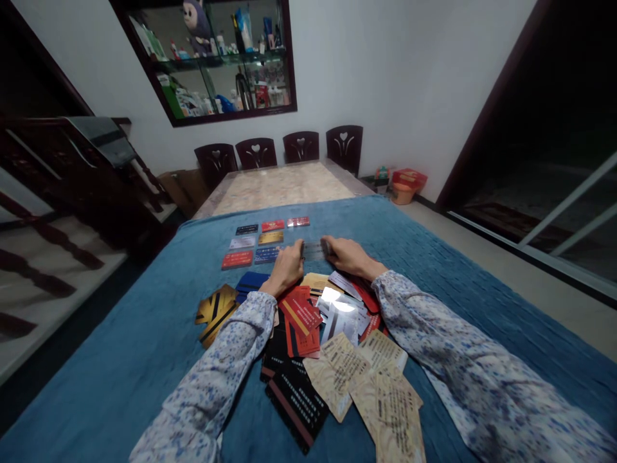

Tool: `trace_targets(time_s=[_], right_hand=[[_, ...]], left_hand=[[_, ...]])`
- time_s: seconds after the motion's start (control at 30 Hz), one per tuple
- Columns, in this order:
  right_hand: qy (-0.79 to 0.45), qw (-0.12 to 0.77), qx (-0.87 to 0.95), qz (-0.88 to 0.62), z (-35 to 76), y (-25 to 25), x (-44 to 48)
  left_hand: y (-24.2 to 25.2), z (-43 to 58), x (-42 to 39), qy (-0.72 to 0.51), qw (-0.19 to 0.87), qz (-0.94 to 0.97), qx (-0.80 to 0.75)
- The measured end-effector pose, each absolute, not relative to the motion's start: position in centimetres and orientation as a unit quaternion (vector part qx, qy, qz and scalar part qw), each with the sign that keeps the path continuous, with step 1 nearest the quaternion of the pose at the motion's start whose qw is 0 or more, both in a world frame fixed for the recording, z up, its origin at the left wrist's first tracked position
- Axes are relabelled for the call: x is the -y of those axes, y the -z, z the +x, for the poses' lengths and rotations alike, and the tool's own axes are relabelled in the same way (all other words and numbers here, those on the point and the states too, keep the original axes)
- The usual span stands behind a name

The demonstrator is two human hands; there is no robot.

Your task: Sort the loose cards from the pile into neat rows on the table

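My left hand (288, 265) and my right hand (348, 254) are closed on the two ends of a greyish, see-through-looking card (315, 251), slightly blurred; whether it is one card or a small stack I cannot tell. Under my wrists lies a loose pile: red cards (301, 312), shiny silver cards (341, 323), black striped cards (297, 405) and beige printed cards (393, 405). Gold cards (216, 314) and blue cards (251, 281) spread out by my left forearm. Beyond my left hand, several cards lie in rows, among them a red card (237, 260) and a black card (247, 229).
A blue cloth (144, 321) covers the near part of the table; its marble-look far end (284, 184) is bare. Dark chairs (301, 146) stand against the far wall. To the right on the floor is an orange bucket (403, 191); a wooden railing (53, 186) is at left.
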State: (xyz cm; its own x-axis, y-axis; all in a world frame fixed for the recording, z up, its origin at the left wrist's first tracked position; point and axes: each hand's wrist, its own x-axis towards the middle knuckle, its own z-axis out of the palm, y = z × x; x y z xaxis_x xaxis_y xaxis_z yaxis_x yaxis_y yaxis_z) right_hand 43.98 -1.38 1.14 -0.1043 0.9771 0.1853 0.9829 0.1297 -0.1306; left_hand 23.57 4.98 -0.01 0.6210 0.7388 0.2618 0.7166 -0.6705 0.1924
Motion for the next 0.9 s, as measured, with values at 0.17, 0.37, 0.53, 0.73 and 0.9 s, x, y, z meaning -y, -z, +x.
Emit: trace_targets(time_s=[0.17,0.37,0.53,0.73,0.9], right_hand=[[0.003,0.117,0.747,-0.654,44.0,-1.2,1.3],[-0.008,0.135,0.755,-0.641,44.0,-0.9,1.1],[-0.013,0.137,0.757,-0.639,43.9,-0.6,1.1],[-0.023,0.152,0.763,-0.628,44.3,-0.1,0.8],[-0.021,0.167,0.767,-0.619,44.8,0.5,0.4]], left_hand=[[0.2,23.5,-5.1,-0.163,0.044,0.900,-0.402],[-0.3,23.5,-4.8,-0.147,0.042,0.899,-0.409],[-0.5,23.4,-4.7,-0.142,0.048,0.899,-0.412],[-0.5,23.2,-4.7,-0.140,0.058,0.904,-0.400],[-0.4,23.3,-4.7,-0.136,0.065,0.902,-0.405]])
